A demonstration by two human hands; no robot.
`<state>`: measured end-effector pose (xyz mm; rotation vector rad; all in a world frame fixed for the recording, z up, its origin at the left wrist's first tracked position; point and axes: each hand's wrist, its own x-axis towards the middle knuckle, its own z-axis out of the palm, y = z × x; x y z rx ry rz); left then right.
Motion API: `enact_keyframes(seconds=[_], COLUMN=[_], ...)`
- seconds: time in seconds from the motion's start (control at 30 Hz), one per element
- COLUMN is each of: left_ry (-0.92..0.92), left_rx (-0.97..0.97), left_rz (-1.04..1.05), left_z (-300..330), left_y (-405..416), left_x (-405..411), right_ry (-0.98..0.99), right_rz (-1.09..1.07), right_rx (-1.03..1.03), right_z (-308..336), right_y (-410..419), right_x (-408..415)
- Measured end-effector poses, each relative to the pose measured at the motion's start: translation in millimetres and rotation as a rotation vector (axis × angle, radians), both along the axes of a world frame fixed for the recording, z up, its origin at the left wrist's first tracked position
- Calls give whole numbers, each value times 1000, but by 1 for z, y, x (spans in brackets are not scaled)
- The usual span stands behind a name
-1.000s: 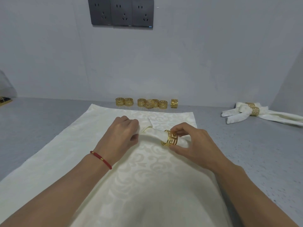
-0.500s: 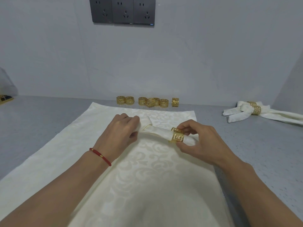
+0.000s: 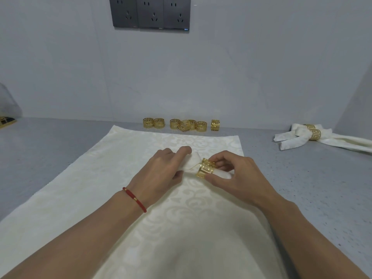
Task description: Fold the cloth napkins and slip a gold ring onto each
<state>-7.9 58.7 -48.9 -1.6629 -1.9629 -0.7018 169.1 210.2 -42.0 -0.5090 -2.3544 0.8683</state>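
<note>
My left hand (image 3: 161, 174) pinches the tip of the rolled cream cloth napkin (image 3: 191, 163) to keep it taut, while my right hand (image 3: 237, 178) grips the fretwork gold ring (image 3: 205, 168) around it, above the patterned cream cloth (image 3: 120, 178) on the grey desk (image 3: 302, 188).

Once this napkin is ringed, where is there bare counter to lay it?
Free: grey counter between the spread cloth and the finished napkins, and the grey strip left of the cloth. Crowded: the back wall, lined with spare gold rings.
</note>
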Motion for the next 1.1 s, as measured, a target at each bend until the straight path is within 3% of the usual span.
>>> enact_keyframes(seconds=[0.23, 0.4, 0.63, 0.87, 1.1], left_ry=[25, 24, 72, 252, 298], left_rx=[160, 235, 266, 287, 199], left_rz=[-42, -55, -80, -167, -225], left_z=[-5, 0, 1, 5, 6], left_y=[5, 2, 4, 8, 6], left_x=[-2, -1, 4, 11, 11], right_ry=[109, 120, 149, 89, 18], right_rz=[-123, -31, -7, -4, -18], right_rx=[-208, -130, -404, -684, -763], right_z=[1, 8, 18, 25, 25], right_y=[-13, -19, -15, -14, -11], right_x=[-14, -12, -8, 1, 3])
